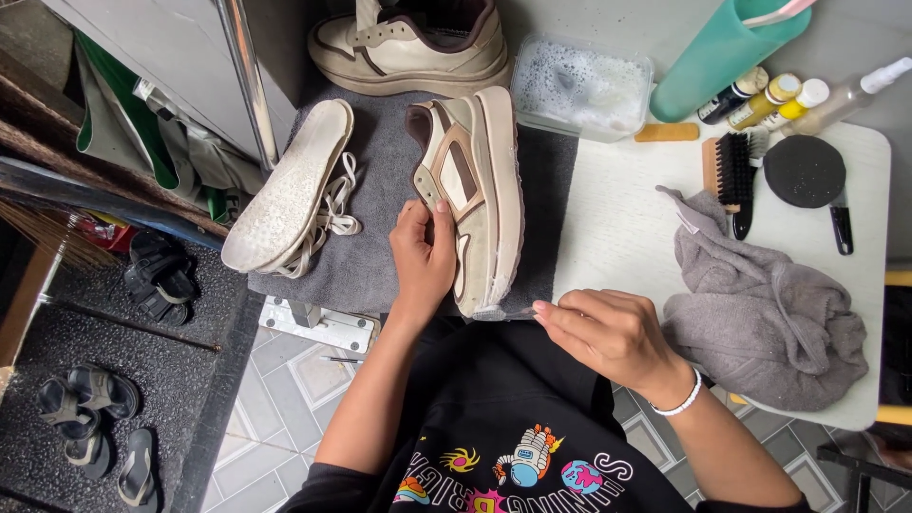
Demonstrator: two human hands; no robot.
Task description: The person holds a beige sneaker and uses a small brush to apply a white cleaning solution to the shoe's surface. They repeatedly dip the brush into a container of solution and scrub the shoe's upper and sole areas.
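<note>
On the worktop (608,237), centre: a beige-and-brown shoe (475,190) is lying on its side on a grey mat (380,209). Left hand (425,252) is gripping its upper, fingers curled. Right hand (608,332) is pinching a small clear brush (503,313), bristles touching the sole's edge. Left on the mat: insole (285,190) lying over white laces (332,214). Behind: second shoe (418,43), tub of suds (581,87). Right: grey towel (760,304), black brush (733,176), round black pad (804,171), teal cup (722,52), bottles (769,100).
</note>
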